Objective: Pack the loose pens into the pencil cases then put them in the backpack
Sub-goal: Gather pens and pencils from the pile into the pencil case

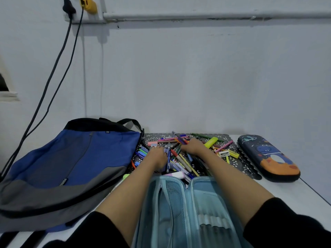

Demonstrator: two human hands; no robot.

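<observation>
A pile of loose pens and markers lies on a black lace mat at the middle of the table. My left hand reaches into the pile's left side, fingers down among the pens. My right hand grips a few pens, a purple one among them, at the far side of the pile. A light blue pencil case lies open in front of me between my forearms. A closed dark pencil case with a dinosaur print lies at the right. A blue and grey backpack lies flat at the left.
The white table ends at a pale wall close behind the pens. Two dark cables hang from a wall socket down past the backpack's left side. A yellow highlighter and a small box lie on the mat's right part.
</observation>
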